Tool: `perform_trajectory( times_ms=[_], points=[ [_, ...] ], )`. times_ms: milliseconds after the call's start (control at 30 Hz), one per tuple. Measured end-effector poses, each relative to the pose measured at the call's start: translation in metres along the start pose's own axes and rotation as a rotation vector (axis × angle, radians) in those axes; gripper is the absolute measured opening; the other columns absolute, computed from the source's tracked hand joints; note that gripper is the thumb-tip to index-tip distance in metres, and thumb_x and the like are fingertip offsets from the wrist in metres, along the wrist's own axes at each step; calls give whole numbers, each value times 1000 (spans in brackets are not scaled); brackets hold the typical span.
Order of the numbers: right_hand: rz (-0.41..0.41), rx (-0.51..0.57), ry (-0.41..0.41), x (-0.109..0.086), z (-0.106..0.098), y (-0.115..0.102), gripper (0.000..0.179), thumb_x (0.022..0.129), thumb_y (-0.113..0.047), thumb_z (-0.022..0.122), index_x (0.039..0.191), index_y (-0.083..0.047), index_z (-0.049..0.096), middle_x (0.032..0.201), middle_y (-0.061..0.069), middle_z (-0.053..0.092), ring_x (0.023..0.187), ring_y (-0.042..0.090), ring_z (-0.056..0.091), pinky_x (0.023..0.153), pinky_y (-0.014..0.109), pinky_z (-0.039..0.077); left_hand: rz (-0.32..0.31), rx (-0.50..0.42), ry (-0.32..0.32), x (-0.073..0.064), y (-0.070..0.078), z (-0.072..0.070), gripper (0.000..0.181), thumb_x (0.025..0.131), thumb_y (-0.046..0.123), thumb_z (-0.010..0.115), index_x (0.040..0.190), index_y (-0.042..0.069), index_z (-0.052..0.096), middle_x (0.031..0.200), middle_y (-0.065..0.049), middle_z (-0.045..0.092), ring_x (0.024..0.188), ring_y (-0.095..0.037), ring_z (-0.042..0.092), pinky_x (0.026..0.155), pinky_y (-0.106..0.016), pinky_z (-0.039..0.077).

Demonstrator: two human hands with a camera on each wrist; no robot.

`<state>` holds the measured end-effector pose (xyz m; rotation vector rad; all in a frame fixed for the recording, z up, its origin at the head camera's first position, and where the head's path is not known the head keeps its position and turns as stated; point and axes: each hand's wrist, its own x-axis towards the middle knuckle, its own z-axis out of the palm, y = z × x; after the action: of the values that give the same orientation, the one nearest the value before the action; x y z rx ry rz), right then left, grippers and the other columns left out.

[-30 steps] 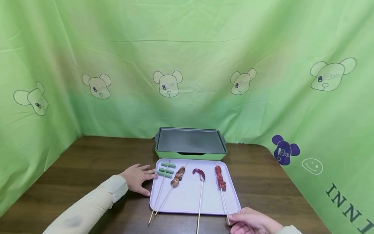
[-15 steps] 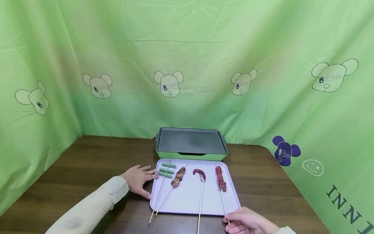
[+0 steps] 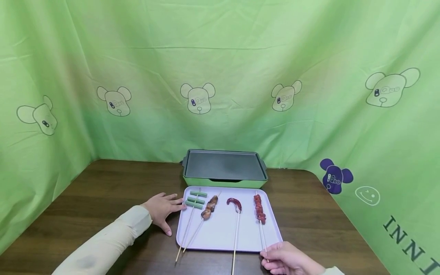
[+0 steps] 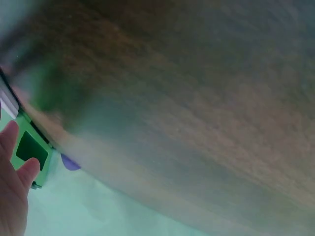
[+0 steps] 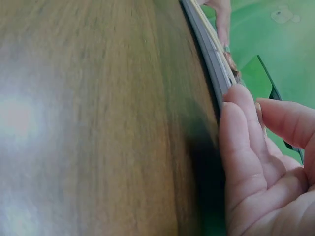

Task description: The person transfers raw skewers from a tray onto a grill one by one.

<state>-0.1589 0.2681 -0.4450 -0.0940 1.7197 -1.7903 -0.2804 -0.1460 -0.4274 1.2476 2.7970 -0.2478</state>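
My right hand (image 3: 287,259) pinches the lower end of a red meat skewer (image 3: 259,210) between thumb and fingers, at the front right corner of a pale lilac tray (image 3: 221,238). The meat lies over the tray's right side. In the right wrist view the stick's end (image 5: 259,112) shows between thumb and forefinger. My left hand (image 3: 162,210) lies with fingers spread at the tray's left edge, fingertips beside a green vegetable skewer (image 3: 196,200). A brown meat skewer (image 3: 209,208) and a curled dark red skewer (image 3: 235,204), perhaps an octopus tentacle, also lie on the tray.
Behind the tray stands a green tabletop grill (image 3: 225,183) with a dark flat plate (image 3: 223,164). Several skewer sticks jut over the tray's front edge. The brown wooden table (image 3: 130,179) ends at a green curtain (image 3: 220,46) with bear drawings.
My right hand has moved slightly left, swinging the stick of the red meat skewer with it. My left thumb has drawn back from the tray's edge. The other skewers have stayed put.
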Motion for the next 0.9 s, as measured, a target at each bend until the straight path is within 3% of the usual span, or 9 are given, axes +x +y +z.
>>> perform_trajectory(
  times_ms=[133, 433, 900],
  points=[
    [-20, 26, 41, 0, 2, -2, 13, 92, 0, 53, 98, -3, 64, 77, -1, 69, 68, 3, 67, 62, 17, 53, 10, 9, 25, -2, 1, -5, 84, 67, 60, 74, 138, 20, 53, 144, -4, 48, 132, -33, 42, 99, -53, 38],
    [-59, 7, 135, -1, 5, -7, 12, 91, 1, 54, 100, 3, 61, 74, -2, 68, 66, 3, 66, 61, 19, 53, -6, 3, 4, -2, 2, -11, 79, 71, 60, 72, 137, 22, 54, 143, -3, 49, 133, -32, 41, 101, -53, 37],
    [-67, 5, 127, -4, 6, -9, 9, 90, 2, 54, 95, -1, 62, 74, -1, 68, 67, 4, 66, 62, 19, 53, -23, 13, -37, 3, 2, -11, 71, 77, 63, 65, 135, 23, 56, 143, 0, 49, 134, -31, 40, 103, -52, 35]
  ],
)
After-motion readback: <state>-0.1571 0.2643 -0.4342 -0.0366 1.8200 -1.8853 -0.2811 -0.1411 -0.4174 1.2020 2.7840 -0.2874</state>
